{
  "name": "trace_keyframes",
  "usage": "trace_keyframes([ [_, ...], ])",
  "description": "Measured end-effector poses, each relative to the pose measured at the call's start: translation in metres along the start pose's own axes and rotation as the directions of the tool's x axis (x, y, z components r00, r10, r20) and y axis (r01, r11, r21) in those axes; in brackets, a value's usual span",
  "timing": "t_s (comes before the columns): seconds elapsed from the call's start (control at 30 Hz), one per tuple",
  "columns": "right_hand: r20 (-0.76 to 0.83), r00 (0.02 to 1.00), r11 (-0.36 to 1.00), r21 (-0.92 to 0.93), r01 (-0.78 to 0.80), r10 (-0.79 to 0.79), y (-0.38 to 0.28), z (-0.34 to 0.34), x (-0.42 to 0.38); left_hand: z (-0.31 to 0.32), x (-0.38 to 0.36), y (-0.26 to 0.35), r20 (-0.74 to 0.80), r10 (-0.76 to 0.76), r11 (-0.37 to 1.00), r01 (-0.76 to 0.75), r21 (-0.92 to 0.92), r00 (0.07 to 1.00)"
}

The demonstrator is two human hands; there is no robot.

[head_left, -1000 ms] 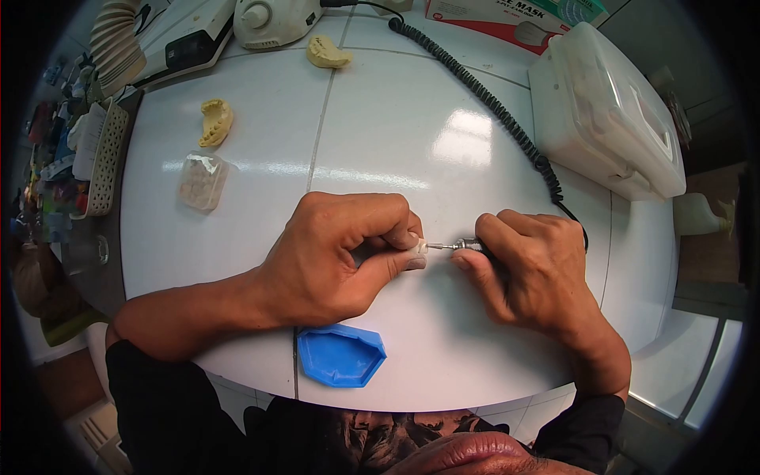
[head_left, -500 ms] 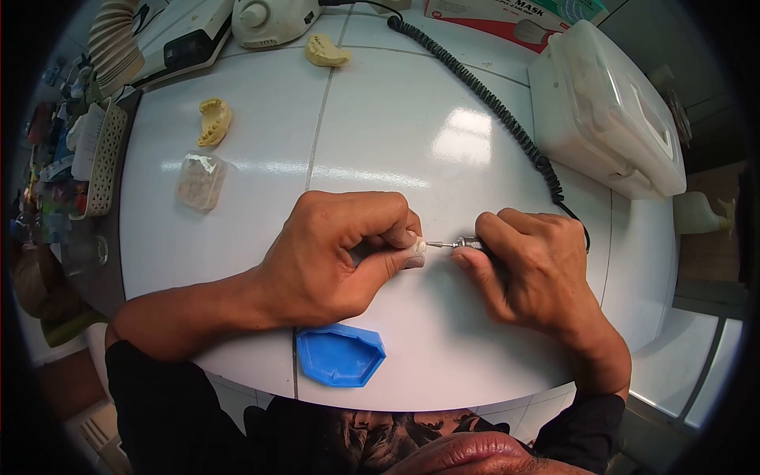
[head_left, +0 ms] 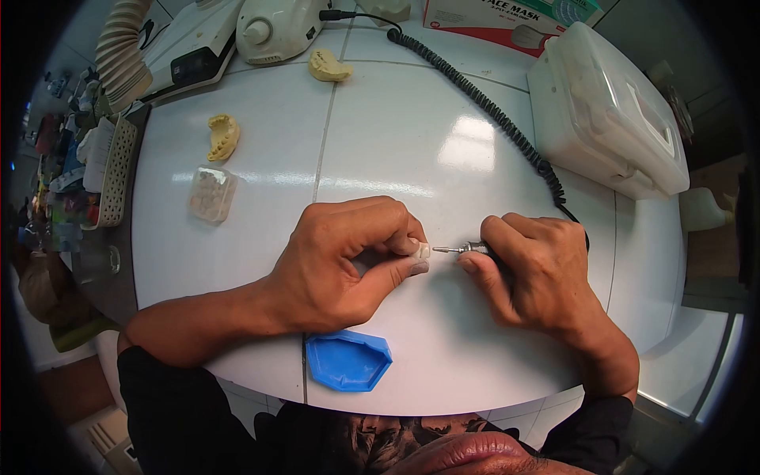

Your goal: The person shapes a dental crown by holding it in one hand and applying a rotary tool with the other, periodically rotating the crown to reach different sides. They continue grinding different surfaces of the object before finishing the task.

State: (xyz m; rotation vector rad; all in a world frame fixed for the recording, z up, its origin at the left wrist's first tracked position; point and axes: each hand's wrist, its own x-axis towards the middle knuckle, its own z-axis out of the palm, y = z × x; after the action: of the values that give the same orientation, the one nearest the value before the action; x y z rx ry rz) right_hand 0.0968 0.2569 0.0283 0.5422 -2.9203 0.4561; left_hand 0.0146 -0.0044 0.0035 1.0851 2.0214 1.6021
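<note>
My left hand [head_left: 340, 265] is closed, pinching a small whitish dental piece [head_left: 424, 251] between thumb and fingertips. Most of that piece is hidden behind the fingers. Wrapped round a dental handpiece [head_left: 475, 248], my right hand [head_left: 534, 269] points its thin metal bur [head_left: 447, 249] left. A narrow gap shows between the bur's tip and the whitish piece. Just below my left wrist lies a blue open tray [head_left: 348, 360]. Grey-white dust coats the left thumb tip.
Two yellow dental casts [head_left: 224, 136] lie toward the back left, near a small clear box [head_left: 212, 194]. A coiled black cord [head_left: 491, 103] runs from the white control unit [head_left: 277, 30] toward my right hand. A lidded white case [head_left: 606, 111] stands at right.
The bur has come away slightly from the whitish piece, where its tip was touching or very close. The whole view has shifted slightly; both grips are the same.
</note>
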Motion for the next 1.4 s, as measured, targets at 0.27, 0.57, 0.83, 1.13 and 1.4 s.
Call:
trace_keyframes([
  [0.27,-0.069,0.998,0.998,0.066,0.000,0.004,0.0016,0.0065,-0.0030,-0.0011,0.0008,-0.0015,-0.002,0.039,0.999,-0.039,-0.027,0.999],
  [0.57,-0.041,0.999,0.999,0.046,0.027,-0.025,-0.0018,0.0041,-0.0021,-0.0029,0.0011,-0.0014,0.021,0.035,0.999,-0.035,-0.003,0.999],
  [0.83,-0.044,0.998,0.996,0.080,0.042,-0.039,0.0003,0.0054,-0.0025,-0.0031,0.0004,-0.0022,0.030,-0.024,0.995,0.027,-0.095,0.999],
  [1.13,-0.028,0.999,0.997,0.064,0.046,-0.044,-0.0010,0.0039,-0.0023,-0.0023,-0.0009,-0.0029,0.032,-0.085,0.973,0.090,-0.214,0.996],
  [1.4,-0.011,0.999,0.996,0.078,0.052,-0.052,-0.0007,0.0027,-0.0017,-0.0039,0.0004,0.0008,0.050,-0.113,0.971,0.121,-0.207,0.992],
])
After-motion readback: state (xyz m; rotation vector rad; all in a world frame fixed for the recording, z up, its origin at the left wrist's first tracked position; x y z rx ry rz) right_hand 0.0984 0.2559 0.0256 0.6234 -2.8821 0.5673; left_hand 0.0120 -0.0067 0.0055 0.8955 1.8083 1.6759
